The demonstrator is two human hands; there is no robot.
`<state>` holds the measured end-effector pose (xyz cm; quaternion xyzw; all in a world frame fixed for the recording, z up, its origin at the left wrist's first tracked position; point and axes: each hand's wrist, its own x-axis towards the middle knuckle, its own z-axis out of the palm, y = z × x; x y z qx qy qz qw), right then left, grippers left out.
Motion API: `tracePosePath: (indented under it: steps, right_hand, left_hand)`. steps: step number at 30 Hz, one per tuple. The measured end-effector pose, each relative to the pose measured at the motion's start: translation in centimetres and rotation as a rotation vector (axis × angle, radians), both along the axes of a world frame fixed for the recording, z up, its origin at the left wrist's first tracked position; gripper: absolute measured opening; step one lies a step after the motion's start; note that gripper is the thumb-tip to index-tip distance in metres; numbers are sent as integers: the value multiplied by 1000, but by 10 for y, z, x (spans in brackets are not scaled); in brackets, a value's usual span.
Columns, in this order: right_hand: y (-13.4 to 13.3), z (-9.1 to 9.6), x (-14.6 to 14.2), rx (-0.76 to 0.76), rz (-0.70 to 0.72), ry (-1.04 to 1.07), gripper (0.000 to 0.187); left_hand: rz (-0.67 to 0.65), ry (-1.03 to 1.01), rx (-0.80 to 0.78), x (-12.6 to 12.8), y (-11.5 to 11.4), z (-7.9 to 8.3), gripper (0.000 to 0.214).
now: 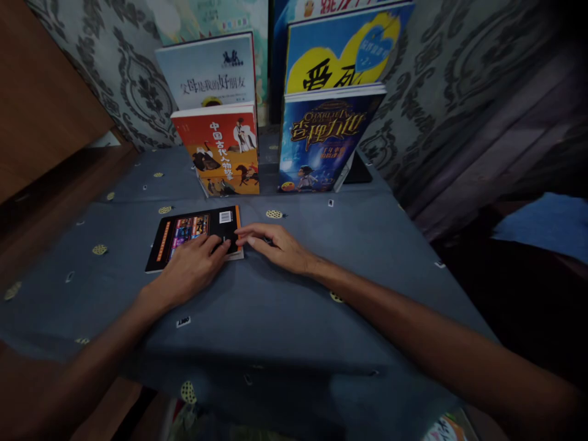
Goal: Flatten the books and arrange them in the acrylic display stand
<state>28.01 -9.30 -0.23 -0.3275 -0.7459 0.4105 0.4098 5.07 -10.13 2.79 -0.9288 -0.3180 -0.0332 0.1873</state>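
Observation:
A black book (pixel 215 222) with a barcode, an orange edge strip and several small colour pictures lies flat on the cloth. My left hand (pixel 192 267) rests on its near side, palm down, fingers stretched over the cover. At the book's right edge is my right hand (pixel 271 244), its fingers extended to the left and its thumb a little apart. Those fingertips reach the edge; whether they press on it I cannot tell. Neither hand is closed around anything.
Behind the black book stand an orange-red book (pixel 220 150) and a grey-blue book (pixel 202 73). To their right are a dark blue book (pixel 321 144) and a blue-and-yellow book (pixel 316 46). A grey patterned cloth (pixel 285 318) covers the table. Brown wood (pixel 50 79) borders the left.

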Motion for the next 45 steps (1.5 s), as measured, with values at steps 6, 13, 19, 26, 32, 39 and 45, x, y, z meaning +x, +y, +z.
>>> tracePosePath:
  steps: [6, 13, 19, 26, 32, 39, 45]
  right_hand:
    - [0, 0, 1, -2, 13, 26, 29]
    - [-7, 3, 2, 87, -15, 22, 30]
    - [-15, 4, -2, 234, -50, -281, 28]
    - [-36, 7, -11, 273, 80, -301, 29]
    - [-47, 9, -25, 362, 196, -321, 30]
    - [-45, 10, -27, 328, 156, -344, 26]
    - [-46, 11, -30, 423, 118, -426, 22]
  left_hand:
    - [-21, -1, -35, -1, 1, 6, 30]
    - [0, -14, -27, 0, 0, 3, 34]
    - [19, -32, -13, 1, -2, 0, 35]
    - [-123, -277, -124, -17, 1, -4, 36]
    - [-161, -429, -239, -35, -3, -8, 28]
    - [-97, -313, -347, -46, 23, -7, 37]
    - [127, -103, -459, -58, 95, 3, 61]
